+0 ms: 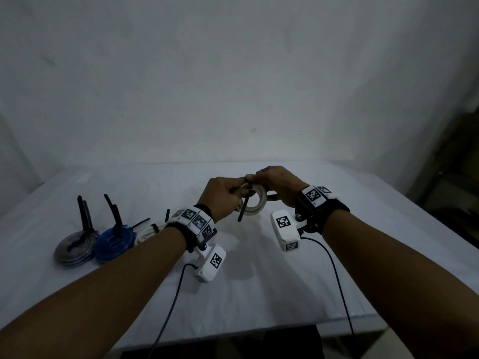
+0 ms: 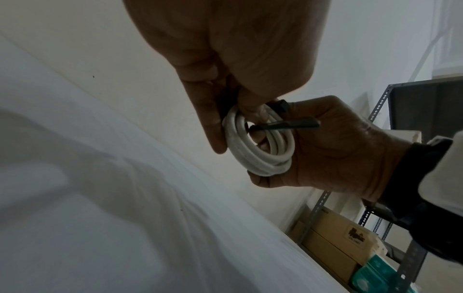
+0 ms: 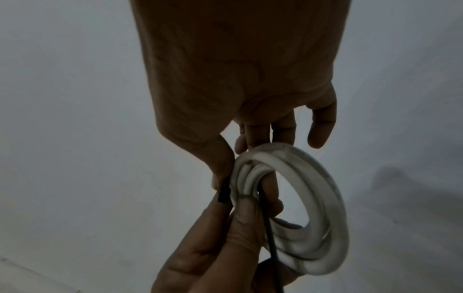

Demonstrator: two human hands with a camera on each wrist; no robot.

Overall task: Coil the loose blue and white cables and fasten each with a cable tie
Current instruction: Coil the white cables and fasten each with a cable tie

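Above the table's middle, both hands hold a coiled white cable (image 1: 256,203) between them. A black cable tie (image 1: 244,207) is looped round the coil, its tail hanging down. My left hand (image 1: 239,190) pinches the coil (image 3: 318,198) and the tie's strap (image 3: 267,224) between thumb and fingers. My right hand (image 1: 259,181) pinches the tie's head (image 3: 223,193) against the coil's edge with the thumb, its other fingers behind the ring. In the left wrist view the coil (image 2: 258,150) sits against the right palm, with the tie's tail (image 2: 285,125) pointing sideways.
On the white-covered table (image 1: 259,294) at the left lie a grey coil (image 1: 74,248), a blue coil (image 1: 114,242) and a white coil (image 1: 149,230), each with black ties sticking up. Wrist-camera leads trail over the front edge. A metal shelf (image 2: 378,111) with cardboard boxes (image 2: 333,236) stands at the right.
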